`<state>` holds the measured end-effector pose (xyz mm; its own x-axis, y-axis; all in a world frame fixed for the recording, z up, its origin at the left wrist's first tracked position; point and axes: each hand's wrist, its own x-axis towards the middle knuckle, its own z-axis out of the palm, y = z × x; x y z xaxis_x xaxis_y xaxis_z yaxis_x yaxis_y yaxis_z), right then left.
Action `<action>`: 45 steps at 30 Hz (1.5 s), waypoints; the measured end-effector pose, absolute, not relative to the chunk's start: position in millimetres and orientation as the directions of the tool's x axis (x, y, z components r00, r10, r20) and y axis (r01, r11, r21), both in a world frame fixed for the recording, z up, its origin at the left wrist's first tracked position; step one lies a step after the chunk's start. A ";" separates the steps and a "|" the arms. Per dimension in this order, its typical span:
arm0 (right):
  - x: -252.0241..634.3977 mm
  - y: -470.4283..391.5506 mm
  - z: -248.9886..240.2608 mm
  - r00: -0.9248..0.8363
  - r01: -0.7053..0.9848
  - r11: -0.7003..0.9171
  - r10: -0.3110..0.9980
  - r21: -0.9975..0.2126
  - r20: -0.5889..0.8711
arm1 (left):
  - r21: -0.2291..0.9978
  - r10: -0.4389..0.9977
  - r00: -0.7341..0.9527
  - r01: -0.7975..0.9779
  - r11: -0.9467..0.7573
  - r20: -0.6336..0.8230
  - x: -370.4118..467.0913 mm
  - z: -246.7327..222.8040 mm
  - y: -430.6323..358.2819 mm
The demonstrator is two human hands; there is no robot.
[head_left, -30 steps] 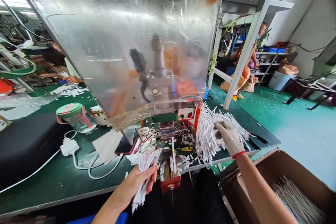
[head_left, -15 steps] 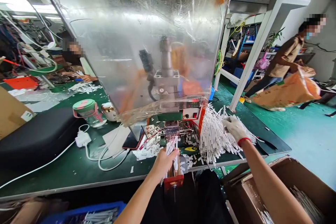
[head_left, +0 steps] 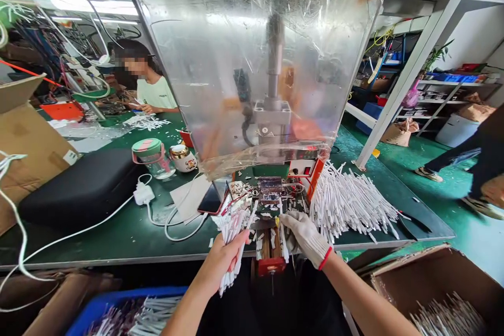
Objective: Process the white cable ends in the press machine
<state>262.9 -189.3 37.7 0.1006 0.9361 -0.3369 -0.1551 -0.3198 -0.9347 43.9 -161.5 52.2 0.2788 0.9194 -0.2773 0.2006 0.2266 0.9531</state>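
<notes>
A bundle of thin white strips point(head_left: 232, 223) is gripped in my bare left hand point(head_left: 223, 261), left of a small wooden slide with a red end block point(head_left: 271, 266). My right hand point(head_left: 305, 235), in a white knit glove with a red cuff, pinches at a single white strip point(head_left: 284, 245) along the slide's right side; the fingertips partly hide it. Beyond both hands sits the metal fixture point(head_left: 271, 189) of a bench press, under a hazy plastic shield point(head_left: 252, 52). Right of the press lies a large heap of white strips point(head_left: 350, 199).
White scraps litter the green table point(head_left: 129, 244) around the fixture. Leftward are a phone point(head_left: 212, 198), a white cable, a jar with a green lid point(head_left: 151, 157) and a black cushion point(head_left: 79, 186). Black-handled pliers point(head_left: 415, 223) lie at right. A cardboard box point(head_left: 441, 278) stands below. Other people are nearby.
My right hand has moved left from the strip heap to the slide. My left hand has drawn the bundle back and left from the fixture. The view has shifted left.
</notes>
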 end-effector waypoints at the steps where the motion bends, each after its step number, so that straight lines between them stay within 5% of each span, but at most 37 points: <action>1: 261.6 -183.9 34.5 0.102 -0.167 -0.323 0.934 -0.932 -0.342 | 0.951 0.921 0.264 0.195 0.240 -0.286 37.9 49.9 -163.0; 16: 262.4 -164.9 28.8 0.096 -0.232 -0.376 0.909 -0.897 -0.406 | 0.951 0.891 0.339 0.179 0.253 -0.301 25.3 44.4 -168.7; 21: 271.1 -174.2 49.0 0.176 0.003 -0.200 0.965 -0.980 -0.196 | 0.948 0.841 0.455 0.254 0.192 -0.292 32.3 54.2 -165.0; 26: 262.5 -196.7 72.9 0.020 0.091 -0.084 0.996 -0.992 -0.083 | 0.949 0.778 0.571 0.299 0.101 -0.263 49.4 64.9 -160.3; 31: 264.8 -209.8 78.1 0.142 -0.098 -0.142 0.978 -0.985 -0.155 | 0.955 0.700 0.670 0.292 0.059 -0.248 61.6 77.8 -159.5; 35: 337.8 -210.6 83.6 0.493 -0.203 -0.015 0.863 -0.979 -0.115 | 0.935 0.699 0.641 0.335 0.120 -0.319 44.8 77.1 -155.6; 37: 384.4 -209.3 83.4 0.645 -0.098 -0.023 0.760 -0.995 -0.081 | 0.938 0.767 0.554 0.293 0.183 -0.323 35.5 73.1 -152.3; 39: 418.1 -205.8 78.7 0.633 0.153 -0.194 0.772 -0.969 -0.054 | 0.946 0.811 0.492 0.224 0.234 -0.317 34.1 68.4 -149.4; 42: 432.9 -193.9 66.3 0.560 0.591 -0.420 0.828 -0.688 -0.025 | 0.949 0.822 0.477 0.202 0.241 -0.310 50.8 60.7 -147.2; 45: 425.8 -176.1 55.4 0.536 0.724 -0.475 0.844 -0.500 -0.026 | 0.938 0.844 0.456 0.314 0.145 -0.283 78.9 51.1 -146.1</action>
